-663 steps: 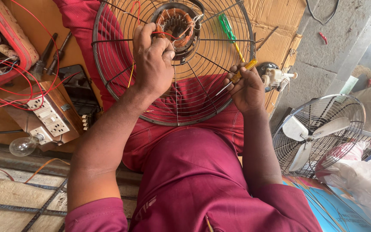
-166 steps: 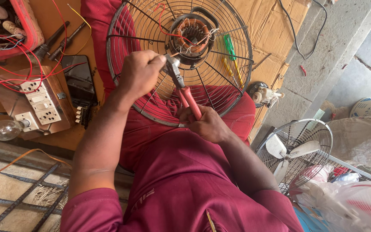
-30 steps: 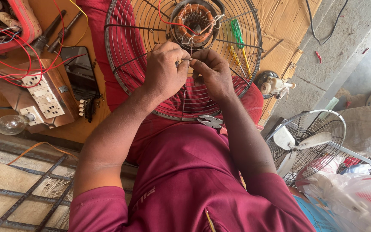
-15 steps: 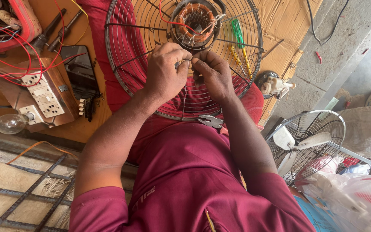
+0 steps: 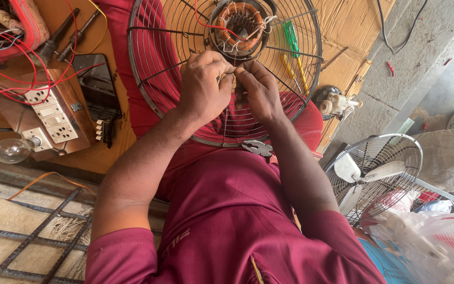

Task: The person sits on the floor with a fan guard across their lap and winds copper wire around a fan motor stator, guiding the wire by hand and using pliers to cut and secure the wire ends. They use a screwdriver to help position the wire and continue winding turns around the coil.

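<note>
A round wire fan guard [image 5: 148, 94] rests on my lap, with a fan motor [image 5: 239, 23] and its copper windings at the hub. My left hand [image 5: 202, 87] and my right hand [image 5: 261, 92] meet just below the motor, fingertips pinched together on thin wires [image 5: 233, 71] coming from it. A red lead [image 5: 214, 26] loops over the motor. Pliers [image 5: 258, 148] lie on my lap under the guard's lower rim, touched by neither hand.
A wooden switch and socket board [image 5: 48, 115] with red wires and a bulb [image 5: 11, 150] lies at left. Screwdrivers [image 5: 292, 44] lie behind the guard. A small assembled fan [image 5: 374, 173] stands at right, plastic bags beside it.
Both hands hold the same pinch on the wires over the last second. Earlier my right hand worked the pliers at the motor; they now lie on my lap.
</note>
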{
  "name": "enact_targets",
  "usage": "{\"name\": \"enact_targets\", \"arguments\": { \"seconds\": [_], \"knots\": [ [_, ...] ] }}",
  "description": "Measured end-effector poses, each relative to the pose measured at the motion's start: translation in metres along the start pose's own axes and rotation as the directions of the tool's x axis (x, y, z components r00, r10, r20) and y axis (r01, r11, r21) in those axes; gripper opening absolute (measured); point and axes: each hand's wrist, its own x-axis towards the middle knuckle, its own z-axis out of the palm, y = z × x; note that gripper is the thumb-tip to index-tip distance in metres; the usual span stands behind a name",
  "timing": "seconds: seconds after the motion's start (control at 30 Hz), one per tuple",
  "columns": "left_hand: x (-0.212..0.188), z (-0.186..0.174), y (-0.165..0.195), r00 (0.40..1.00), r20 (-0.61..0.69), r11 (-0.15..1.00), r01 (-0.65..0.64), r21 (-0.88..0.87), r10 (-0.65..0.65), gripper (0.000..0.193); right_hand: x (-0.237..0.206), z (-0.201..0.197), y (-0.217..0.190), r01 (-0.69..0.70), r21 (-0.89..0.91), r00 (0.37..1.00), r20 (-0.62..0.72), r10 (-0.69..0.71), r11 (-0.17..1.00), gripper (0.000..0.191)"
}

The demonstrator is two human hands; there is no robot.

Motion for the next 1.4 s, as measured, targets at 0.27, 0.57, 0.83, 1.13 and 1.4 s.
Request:
{"name": "enact_targets", "arguments": {
  "seconds": [0.27, 0.57, 0.83, 1.13, 1.4],
  "knots": [
    [0.003, 0.001, -0.002, 1.0, 0.015, 1.0, -0.013, 0.021, 0.013, 0.007, 0.003, 0.0, -0.002, 0.0, 0.002, 1.0, 0.001, 0.0, 1.0, 0.021],
    [-0.001, 0.003, -0.001, 1.0, 0.029, 0.999, -0.012, 0.049, 0.011, 0.011, 0.002, -0.002, 0.005, 0.001, -0.001, 1.0, 0.029, -0.001, 1.0, 0.025],
    [0.0, 0.0, 0.002, 0.999, 0.038, 0.999, -0.003, 0.039, 0.001, 0.008, 0.002, -0.003, 0.005, -0.063, 0.053, 0.997, -0.034, 0.065, 0.997, 0.031],
    [-0.001, 0.001, -0.001, 1.0, 0.026, 0.999, -0.009, 0.036, 0.008, 0.008, -0.007, -0.008, 0.001, -0.018, 0.186, 1.0, 0.027, 0.013, 0.982, 0.02],
    [-0.004, -0.002, 0.004, 0.997, 0.031, 0.997, 0.067, -0.034, -0.066, 0.014, -0.007, -0.007, 0.0, 0.04, 0.079, 0.999, 0.033, -0.043, 0.996, 0.022]
  ]
}}
